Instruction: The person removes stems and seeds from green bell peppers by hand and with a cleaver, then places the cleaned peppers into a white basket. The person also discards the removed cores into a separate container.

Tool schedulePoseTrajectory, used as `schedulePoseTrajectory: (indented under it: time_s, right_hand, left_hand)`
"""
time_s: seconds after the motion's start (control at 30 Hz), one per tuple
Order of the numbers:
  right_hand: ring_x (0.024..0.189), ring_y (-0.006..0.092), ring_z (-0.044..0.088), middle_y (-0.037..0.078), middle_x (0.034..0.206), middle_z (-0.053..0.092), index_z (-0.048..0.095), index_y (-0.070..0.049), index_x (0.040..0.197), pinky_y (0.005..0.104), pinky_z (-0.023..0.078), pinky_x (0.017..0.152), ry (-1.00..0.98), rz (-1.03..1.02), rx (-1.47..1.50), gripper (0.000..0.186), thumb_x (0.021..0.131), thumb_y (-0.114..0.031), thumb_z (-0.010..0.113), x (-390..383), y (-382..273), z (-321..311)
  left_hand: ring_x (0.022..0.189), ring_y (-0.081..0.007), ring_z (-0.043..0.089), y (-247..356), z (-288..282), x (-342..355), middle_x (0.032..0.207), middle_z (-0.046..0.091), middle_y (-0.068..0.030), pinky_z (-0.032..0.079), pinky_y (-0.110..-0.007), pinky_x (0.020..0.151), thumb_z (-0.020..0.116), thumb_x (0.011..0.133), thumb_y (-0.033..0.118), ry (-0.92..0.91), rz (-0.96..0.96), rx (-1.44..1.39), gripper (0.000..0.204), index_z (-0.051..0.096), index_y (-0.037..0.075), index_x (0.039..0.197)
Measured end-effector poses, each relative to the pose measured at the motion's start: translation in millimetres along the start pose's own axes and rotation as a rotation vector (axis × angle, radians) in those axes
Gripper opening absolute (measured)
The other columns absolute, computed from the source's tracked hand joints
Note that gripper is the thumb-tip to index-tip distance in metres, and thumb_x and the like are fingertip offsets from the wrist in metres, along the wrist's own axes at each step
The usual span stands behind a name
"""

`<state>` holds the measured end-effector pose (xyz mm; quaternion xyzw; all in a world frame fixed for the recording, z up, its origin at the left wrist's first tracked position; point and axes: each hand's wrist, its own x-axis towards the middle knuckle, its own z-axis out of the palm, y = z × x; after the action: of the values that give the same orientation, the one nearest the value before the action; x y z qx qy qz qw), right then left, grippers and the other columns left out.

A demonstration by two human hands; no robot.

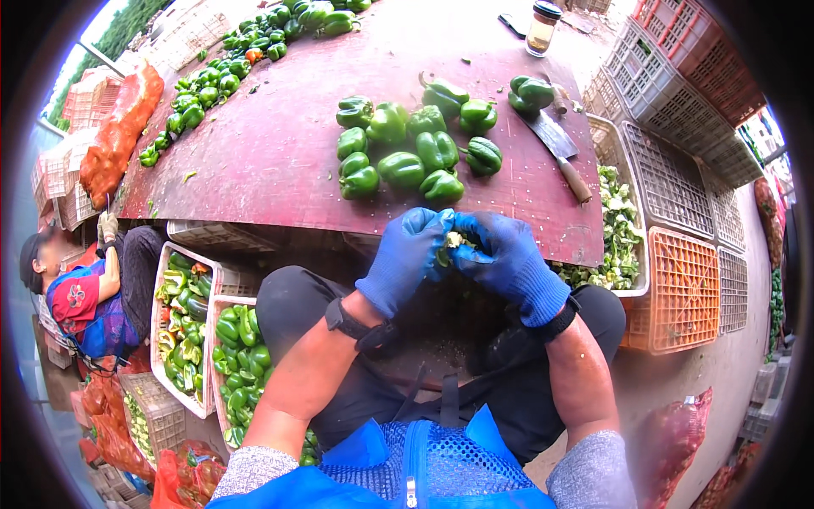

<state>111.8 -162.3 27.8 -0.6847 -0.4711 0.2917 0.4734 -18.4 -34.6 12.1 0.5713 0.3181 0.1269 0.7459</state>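
Note:
My blue-gloved left hand (404, 257) and right hand (512, 257) meet just off the table's near edge, over my lap. Both are closed on a green bell pepper (442, 255), mostly hidden by the fingers. Its pale, seedy core (456, 240) shows between the hands. Just beyond them, a group of whole green bell peppers (401, 170) sits on the reddish table (280, 161). To the right lies a cleaver (553, 136) with a wooden handle, and a dark green pepper (531, 94) rests by its far end.
A crate of green peppers (222, 382) and a crate of cut peppers (158, 339) stand at my left. Pale scraps (617, 229) fill a bin at my right, beside an orange crate (682, 288). A lidded jar (543, 30) stands far back. Another person (89, 288) sits at left.

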Motion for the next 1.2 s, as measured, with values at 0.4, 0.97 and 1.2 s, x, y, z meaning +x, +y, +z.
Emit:
schedulePoseTrajectory:
  time_s: [0.4,0.97,1.2]
  right_hand:
    - [0.085,0.0109,0.065,0.006,0.1,0.071,0.064,0.0,0.121,0.0279,0.055,0.077,-0.003,0.226,0.6,0.025,0.099,-0.011,0.069,0.9,-6.3,10.1]
    - [0.079,0.0148,0.068,0.008,0.102,0.071,0.062,-0.001,0.12,0.0313,0.059,0.07,0.01,0.169,0.943,0.026,0.097,-0.011,0.069,1.5,13.1,10.0]
    - [0.088,0.0112,0.066,0.006,0.103,0.07,0.062,0.0,0.12,0.0277,0.055,0.079,-0.03,0.196,0.637,0.021,0.101,-0.007,0.064,0.1,-5.4,7.0]
  left_hand:
    - [0.057,-0.0062,0.057,4.1,5.7,-9.3,0.078,0.066,0.0004,0.042,-0.022,0.047,0.061,0.105,0.032,0.043,0.04,-0.144,0.023,0.066,0.009,0.103]
    - [0.079,-0.0038,0.06,-0.6,7.7,2.6,0.092,0.067,0.0017,0.051,-0.021,0.066,0.06,0.105,0.026,0.047,0.267,-0.085,0.021,0.066,0.006,0.108]
    - [0.061,-0.0061,0.06,13.3,-4.8,-4.2,0.083,0.067,-0.0003,0.048,-0.022,0.051,0.06,0.105,0.023,-0.042,0.044,-0.046,0.019,0.064,0.005,0.11]
